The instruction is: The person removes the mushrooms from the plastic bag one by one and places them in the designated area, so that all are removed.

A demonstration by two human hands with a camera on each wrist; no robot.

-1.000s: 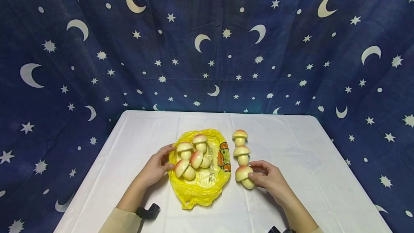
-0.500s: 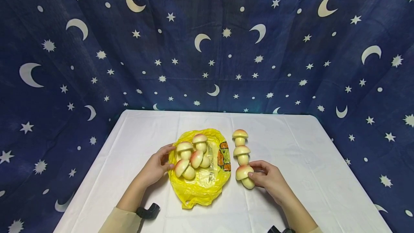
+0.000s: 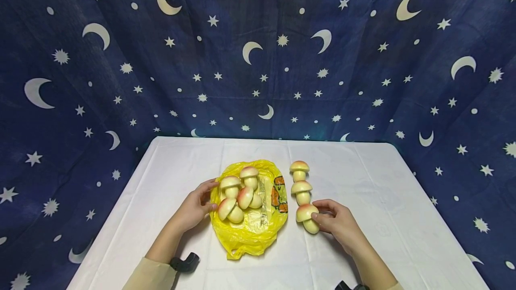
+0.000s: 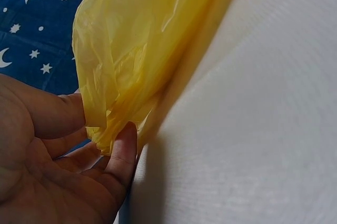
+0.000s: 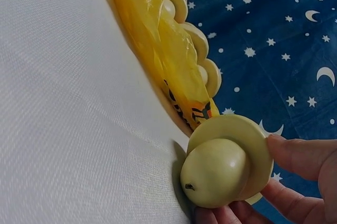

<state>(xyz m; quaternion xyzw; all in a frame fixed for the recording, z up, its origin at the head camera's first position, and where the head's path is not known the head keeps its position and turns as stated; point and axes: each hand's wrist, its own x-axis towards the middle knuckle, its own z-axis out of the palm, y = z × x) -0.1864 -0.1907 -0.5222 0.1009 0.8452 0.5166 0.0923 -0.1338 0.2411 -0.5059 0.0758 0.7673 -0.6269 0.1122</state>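
Observation:
A yellow plastic bag [image 3: 251,240] lies spread on the white table, with several toy mushrooms [image 3: 230,182], pale with reddish caps, bunched on its left half. At the bag's left edge my left hand [image 3: 194,206] holds the gathered film [image 4: 110,124] between thumb and fingers. To the right of the bag, three more mushrooms form a column running away from me. My right hand [image 3: 340,223] grips the nearest mushroom [image 3: 307,213] by its cap and stem, its rounded stem end [image 5: 213,174] facing the right wrist camera. The middle mushroom [image 3: 301,188] and the far mushroom [image 3: 299,167] lie untouched.
A white cloth covers the table [image 3: 395,209]. Behind it and along both sides hangs a dark blue curtain [image 3: 258,84] with moons and stars. A black wrist mount [image 3: 184,263] sticks out from the left wrist over the tabletop.
My right hand has shifted the nearest mushroom slightly right and away from me, within the column. The left hand and the bag look unmoved.

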